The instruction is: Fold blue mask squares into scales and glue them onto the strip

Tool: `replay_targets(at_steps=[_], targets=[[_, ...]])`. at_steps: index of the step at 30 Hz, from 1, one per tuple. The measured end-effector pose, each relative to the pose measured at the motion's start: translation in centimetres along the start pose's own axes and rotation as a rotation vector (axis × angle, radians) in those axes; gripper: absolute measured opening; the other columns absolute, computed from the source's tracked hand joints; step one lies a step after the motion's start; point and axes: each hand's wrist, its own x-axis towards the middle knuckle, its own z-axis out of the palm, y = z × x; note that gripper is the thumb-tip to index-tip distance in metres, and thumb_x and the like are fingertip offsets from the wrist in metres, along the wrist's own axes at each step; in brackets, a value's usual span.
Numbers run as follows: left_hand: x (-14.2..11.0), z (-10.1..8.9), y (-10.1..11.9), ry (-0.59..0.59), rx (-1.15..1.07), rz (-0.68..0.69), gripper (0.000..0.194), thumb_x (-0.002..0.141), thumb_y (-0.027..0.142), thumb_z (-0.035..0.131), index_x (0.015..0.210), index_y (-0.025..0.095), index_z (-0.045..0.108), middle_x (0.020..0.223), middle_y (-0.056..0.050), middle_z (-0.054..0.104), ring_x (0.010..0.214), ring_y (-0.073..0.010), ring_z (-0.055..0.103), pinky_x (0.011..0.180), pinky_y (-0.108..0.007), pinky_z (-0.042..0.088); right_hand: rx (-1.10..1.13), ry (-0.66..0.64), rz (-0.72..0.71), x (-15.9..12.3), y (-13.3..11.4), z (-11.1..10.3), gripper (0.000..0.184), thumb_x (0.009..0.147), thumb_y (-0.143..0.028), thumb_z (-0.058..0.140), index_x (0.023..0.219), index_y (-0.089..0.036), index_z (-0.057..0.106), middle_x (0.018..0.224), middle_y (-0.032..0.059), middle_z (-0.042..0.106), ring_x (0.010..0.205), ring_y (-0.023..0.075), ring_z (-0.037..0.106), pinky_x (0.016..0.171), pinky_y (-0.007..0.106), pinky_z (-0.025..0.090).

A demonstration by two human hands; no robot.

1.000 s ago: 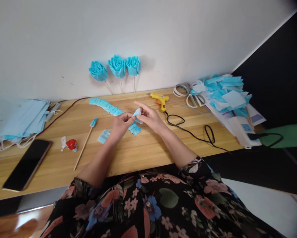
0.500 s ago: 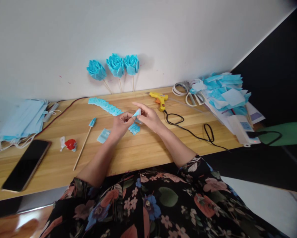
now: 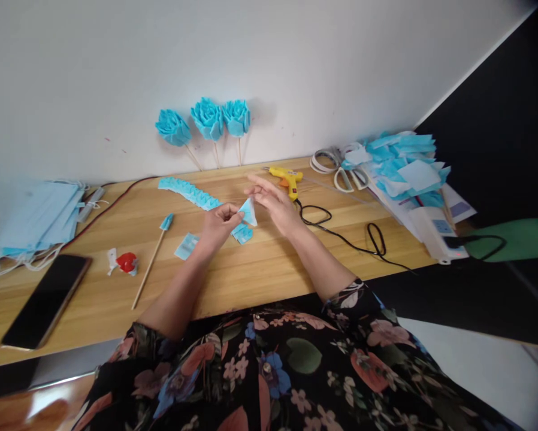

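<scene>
Pale wall (image 3: 296, 72) above a wood-grain tabletop (image 3: 269, 269), softly lit.
From twelve o'clock the wall spans the back; at two to three o'clock a black panel (image 3: 502, 143) meets it along a slanting edge. Glare shines on an orange-brown surface (image 3: 21, 413) at seven o'clock.

The left hand (image 3: 223, 224) pinches a folded blue triangle (image 3: 248, 212) above the wooden table (image 3: 269, 269).

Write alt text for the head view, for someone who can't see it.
A person's left hand pinches a folded blue piece above a wooden table, the right hand close beside it. Behind, three blue flowers on sticks stand against the wall; a yellow glue gun lies to the right.
</scene>
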Motion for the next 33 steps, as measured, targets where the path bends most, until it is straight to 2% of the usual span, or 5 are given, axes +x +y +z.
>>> replay_targets(at_steps=[7, 14, 19, 27, 33], targets=[[0.0, -0.2, -0.4, -0.034, 0.017, 0.023, 0.029, 0.073, 0.042, 0.080, 0.069, 0.017, 0.067, 0.061, 0.001, 0.065, 0.053, -0.0097, 0.054, 0.052, -0.023, 0.041, -0.077, -0.030, -0.020, -0.2, 0.8, 0.8, 0.056, 0.080, -0.034, 0.071, 0.134, -0.026, 0.062, 0.090, -0.0009, 0.064, 0.077, 0.0127, 0.058, 0.072, 0.028, 0.050], [0.0, -0.1, 0.1, -0.020, -0.030, -0.020, 0.027, 0.068, 0.041, 0.080, 0.067, 0.017, 0.067, 0.059, 0.001, 0.064, 0.052, -0.0099, 0.052, 0.052, -0.023, 0.041, 0.075, 0.112, -0.046, 0.3, -0.1, 0.0, 0.043, 0.086, -0.046, 0.066, 0.126, -0.030, 0.065, 0.101, 0.0019, 0.068, 0.100, 0.0183, 0.063, 0.097, 0.039, 0.053], [0.0, -0.1, 0.6, 0.039, -0.040, -0.010, 0.025, 0.067, 0.037, 0.079, 0.062, 0.017, 0.065, 0.053, 0.002, 0.057, 0.050, -0.0085, 0.046, 0.051, -0.023, 0.037, 0.155, 0.079, -0.007, 0.4, -0.5, -0.3, 0.049, 0.084, -0.054, 0.070, 0.127, -0.031, 0.065, 0.113, 0.0030, 0.070, 0.114, 0.0201, 0.062, 0.107, 0.043, 0.050], [-0.2, -0.2, 0.8, 0.039, -0.062, 0.007, 0.023, 0.069, 0.036, 0.076, 0.062, 0.017, 0.065, 0.053, 0.003, 0.055, 0.051, -0.0085, 0.045, 0.054, -0.024, 0.036, 0.181, -0.054, 0.130, 0.3, 0.5, 0.0, 0.054, 0.073, -0.039, 0.083, 0.123, -0.027, 0.069, 0.102, 0.0003, 0.070, 0.098, 0.0156, 0.065, 0.095, 0.034, 0.053], [-0.1, -0.3, 0.6, 0.026, -0.054, 0.013, 0.023, 0.071, 0.036, 0.076, 0.063, 0.017, 0.065, 0.054, 0.002, 0.055, 0.051, -0.0086, 0.045, 0.053, -0.024, 0.037, 0.174, -0.050, 0.167, 0.1, 0.9, 0.3, 0.048, 0.069, -0.033, 0.085, 0.115, -0.026, 0.073, 0.084, -0.0036, 0.068, 0.079, 0.0122, 0.061, 0.077, 0.029, 0.052]])
